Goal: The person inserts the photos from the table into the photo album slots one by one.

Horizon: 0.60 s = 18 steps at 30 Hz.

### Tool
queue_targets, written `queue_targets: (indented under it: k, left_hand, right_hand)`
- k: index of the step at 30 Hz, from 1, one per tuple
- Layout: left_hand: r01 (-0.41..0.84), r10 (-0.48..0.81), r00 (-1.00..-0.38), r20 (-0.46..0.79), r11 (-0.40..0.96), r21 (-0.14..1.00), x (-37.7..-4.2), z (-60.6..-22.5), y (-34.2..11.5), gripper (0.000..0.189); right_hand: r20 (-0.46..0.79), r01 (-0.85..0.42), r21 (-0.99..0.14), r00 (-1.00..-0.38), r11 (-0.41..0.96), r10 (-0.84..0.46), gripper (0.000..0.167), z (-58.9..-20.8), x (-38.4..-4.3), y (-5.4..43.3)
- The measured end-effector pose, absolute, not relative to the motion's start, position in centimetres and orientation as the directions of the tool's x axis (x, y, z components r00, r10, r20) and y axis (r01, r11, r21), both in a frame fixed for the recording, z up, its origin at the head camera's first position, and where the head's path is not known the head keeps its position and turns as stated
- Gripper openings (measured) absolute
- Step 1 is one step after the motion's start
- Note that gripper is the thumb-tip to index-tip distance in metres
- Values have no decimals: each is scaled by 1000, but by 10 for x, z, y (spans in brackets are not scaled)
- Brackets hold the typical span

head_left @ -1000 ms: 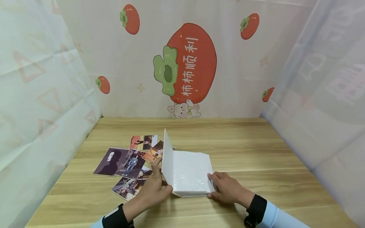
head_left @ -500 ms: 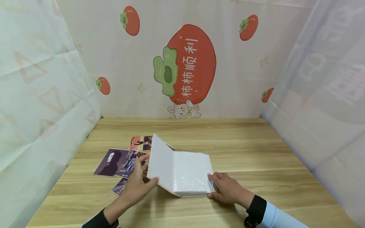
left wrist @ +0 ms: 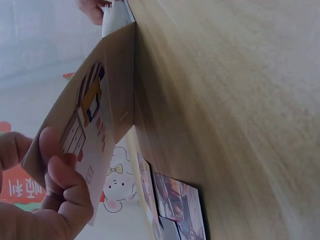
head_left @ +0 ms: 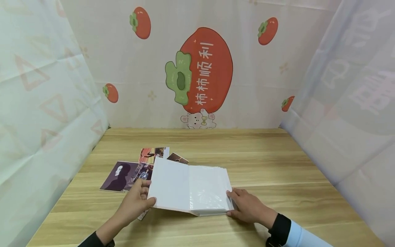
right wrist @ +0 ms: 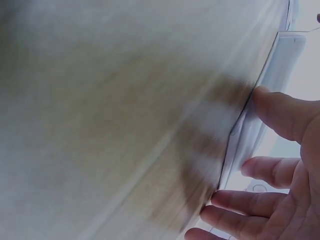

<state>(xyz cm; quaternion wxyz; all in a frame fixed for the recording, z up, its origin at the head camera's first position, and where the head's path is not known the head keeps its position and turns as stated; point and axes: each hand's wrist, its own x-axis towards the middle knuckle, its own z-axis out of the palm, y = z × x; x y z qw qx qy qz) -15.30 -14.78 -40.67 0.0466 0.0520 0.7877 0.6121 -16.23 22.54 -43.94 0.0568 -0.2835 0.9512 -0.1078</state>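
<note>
A white photo album with clear-sleeved pages lies on the wooden table. Its front cover is swung out to the left and held above the table, tilted. My left hand pinches that cover's outer edge between thumb and fingers; the left wrist view shows the cover's printed outer face. At the album's right edge, my right hand rests with thumb and fingertips touching the page edges, as the right wrist view also shows. Several photos lie left of the album, some partly hidden behind the cover and left hand.
The wooden table extends to the right of and behind the album. A white cloth backdrop with printed persimmons stands at the back, and cloth walls rise on both sides.
The album's cover has swung from nearly upright down to the left, with my left hand moving along on it. My right hand has stayed at the album's right edge.
</note>
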Motion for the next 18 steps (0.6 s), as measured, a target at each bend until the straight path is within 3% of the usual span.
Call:
queue_targets:
  k: [10,15,18]
  left_hand:
    - [28,278,-953,-122,481,876,-150,-413,-157,56]
    - [110,374,-920,-112,524,845,-147,-425,-157,49]
    - [166,356,-930,-86,619,768,-147,-429,-155,47]
  right_hand:
    - [-68,-534,-250,-823,808,-565,65,-433,-158,231]
    - [-82,-526,-268,-822,807,-563,65,-430,-157,233]
    - [-85,-521,-278,-823,807,-561,66,-429,-156,234]
